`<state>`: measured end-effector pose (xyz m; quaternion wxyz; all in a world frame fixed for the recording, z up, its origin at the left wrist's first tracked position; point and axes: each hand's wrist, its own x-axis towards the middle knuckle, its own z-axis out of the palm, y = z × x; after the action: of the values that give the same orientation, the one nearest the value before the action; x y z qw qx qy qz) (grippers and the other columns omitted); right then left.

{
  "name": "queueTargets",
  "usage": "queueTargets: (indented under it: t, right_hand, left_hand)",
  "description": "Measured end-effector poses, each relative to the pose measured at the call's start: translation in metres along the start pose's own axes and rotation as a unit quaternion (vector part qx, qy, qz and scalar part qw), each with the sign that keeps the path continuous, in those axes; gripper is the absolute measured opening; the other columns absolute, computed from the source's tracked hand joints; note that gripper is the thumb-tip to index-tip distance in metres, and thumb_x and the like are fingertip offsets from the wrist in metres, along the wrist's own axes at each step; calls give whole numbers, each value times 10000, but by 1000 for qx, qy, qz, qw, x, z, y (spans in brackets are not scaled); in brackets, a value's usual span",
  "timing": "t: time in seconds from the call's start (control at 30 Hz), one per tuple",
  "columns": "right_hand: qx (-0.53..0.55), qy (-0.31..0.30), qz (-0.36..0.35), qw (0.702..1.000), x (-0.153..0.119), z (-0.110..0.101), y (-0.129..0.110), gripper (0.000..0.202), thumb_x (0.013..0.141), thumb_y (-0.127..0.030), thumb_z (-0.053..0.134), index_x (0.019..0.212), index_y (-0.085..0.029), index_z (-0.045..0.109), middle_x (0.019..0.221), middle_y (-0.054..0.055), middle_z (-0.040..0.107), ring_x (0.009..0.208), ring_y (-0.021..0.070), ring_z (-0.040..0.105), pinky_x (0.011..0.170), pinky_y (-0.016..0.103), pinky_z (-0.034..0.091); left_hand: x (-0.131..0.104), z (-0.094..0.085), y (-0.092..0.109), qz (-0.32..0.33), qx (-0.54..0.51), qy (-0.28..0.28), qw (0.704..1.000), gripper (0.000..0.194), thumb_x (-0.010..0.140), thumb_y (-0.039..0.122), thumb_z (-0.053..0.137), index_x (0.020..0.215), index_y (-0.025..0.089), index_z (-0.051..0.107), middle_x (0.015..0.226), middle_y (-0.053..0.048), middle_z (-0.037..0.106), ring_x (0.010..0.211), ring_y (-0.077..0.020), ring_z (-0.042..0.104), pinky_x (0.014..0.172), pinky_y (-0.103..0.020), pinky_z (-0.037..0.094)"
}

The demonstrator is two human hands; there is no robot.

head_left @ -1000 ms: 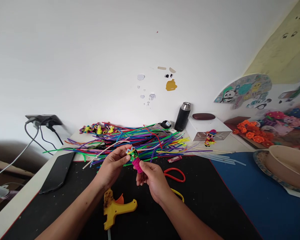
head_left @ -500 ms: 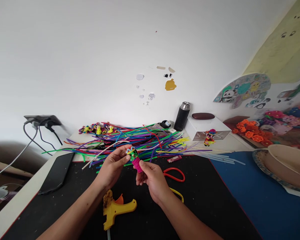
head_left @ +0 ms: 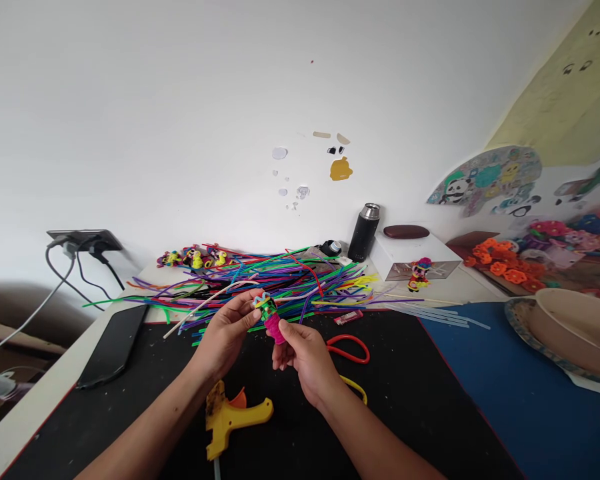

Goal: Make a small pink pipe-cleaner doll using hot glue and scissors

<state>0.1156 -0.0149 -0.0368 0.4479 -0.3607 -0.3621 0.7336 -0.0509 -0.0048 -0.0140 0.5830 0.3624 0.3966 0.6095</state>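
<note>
A small pipe-cleaner doll (head_left: 273,325), with a pink body and a green, yellow and light-blue head, is held tilted between both hands above the black mat. My left hand (head_left: 230,328) pinches it by the head with thumb and fingers. Lower down, my right hand (head_left: 303,352) grips the pink body, thumb in front; the fingers behind are partly hidden. Below the hands a yellow glue gun (head_left: 237,419) with an orange trigger lies on the mat. Red scissor-like handle loop (head_left: 350,349) and a yellow loop (head_left: 355,389) show beside my right wrist.
Many coloured pipe cleaners (head_left: 260,283) are heaped behind the hands. A black phone (head_left: 113,348) lies left. At the back stand a black thermos (head_left: 365,233), a white box (head_left: 415,250) and a finished doll (head_left: 420,273). Glue sticks (head_left: 440,315) and a bowl (head_left: 580,327) are right.
Almost nothing differs. The doll's head seems turned very slightly in my fingers; both hands keep their places.
</note>
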Motion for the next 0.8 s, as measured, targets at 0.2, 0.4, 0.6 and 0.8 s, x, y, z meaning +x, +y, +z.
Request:
queueTargets:
  t: [0.2, 0.4, 0.6, 0.8]
  right_hand:
    - [0, -6, 4, 1000, -1, 0, -2, 638, 741, -777, 788, 732, -143, 718, 578, 36, 662, 480, 131, 575, 510, 254, 373]
    - [-2, -14, 7, 1000, -1, -1, -2, 632, 754, -767, 783, 747, -137, 731, 582, 33, 659, 491, 133, 580, 511, 254, 369]
    - [3, -17, 9, 1000, 0, -1, -1, 636, 761, -768, 783, 761, -134, 737, 588, 32, 660, 486, 127, 576, 515, 254, 372]
    - [13, -21, 12, 1000, 0, -1, 0, 662, 739, -785, 791, 800, -127, 747, 586, 34, 669, 480, 126, 577, 509, 246, 390]
  left_hand:
    - [1, -1, -1, -14, -16, 0, 1000, 440, 689, 249, 980, 1103, 214, 837, 938, -61, 796, 844, -200, 694, 780, -280, 522]
    - [1, -2, -1, -13, -11, 13, 1000, 427, 679, 244, 980, 1081, 213, 843, 1027, -69, 798, 913, -217, 691, 811, -290, 527]
    - [1, -1, -1, -18, -16, 21, 999, 437, 658, 248, 992, 1071, 224, 852, 1018, -62, 789, 901, -211, 683, 806, -287, 531]
    - [2, -2, -2, -23, -22, 25, 999, 470, 621, 258, 1017, 1063, 231, 859, 1022, -51, 788, 909, -194, 674, 814, -262, 535]
